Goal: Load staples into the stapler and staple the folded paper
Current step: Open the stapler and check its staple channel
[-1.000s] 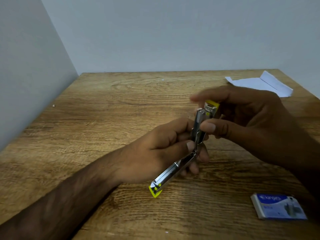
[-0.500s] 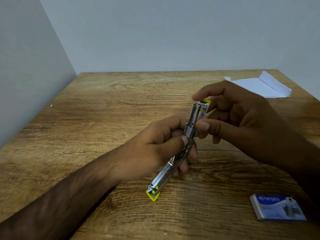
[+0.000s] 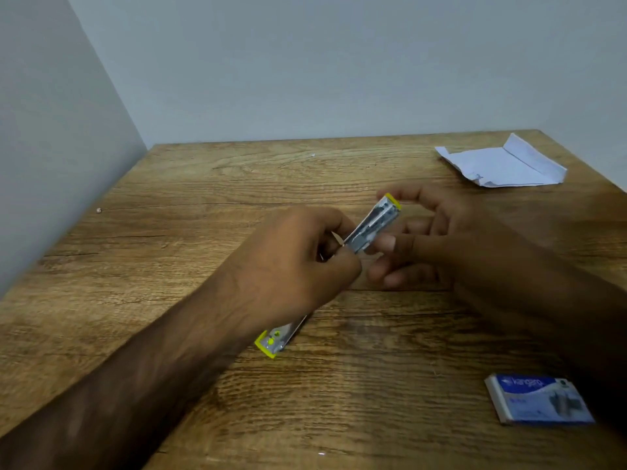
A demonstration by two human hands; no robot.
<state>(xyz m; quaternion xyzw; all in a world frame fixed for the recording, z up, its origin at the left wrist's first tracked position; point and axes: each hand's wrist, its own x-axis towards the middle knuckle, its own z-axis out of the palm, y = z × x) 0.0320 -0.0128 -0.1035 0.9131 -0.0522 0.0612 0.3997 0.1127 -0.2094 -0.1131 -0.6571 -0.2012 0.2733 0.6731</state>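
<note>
A small metal stapler with yellow ends is swung wide open over the middle of the wooden table. My left hand grips its middle at the hinge and hides it; the lower yellow end sticks out below my wrist. My right hand sits just right of the upper arm, thumb and forefinger touching its sides. The folded white paper lies at the far right. A blue staple box lies near right.
Grey walls close the table on the left and the far side. A tiny speck lies near the left edge. Bare wood stretches across the left half and the near middle.
The stapler's upper arm has tipped down and to the right, opening the stapler flatter. My left hand has rolled over its middle. My right fingers have loosened around the upper end.
</note>
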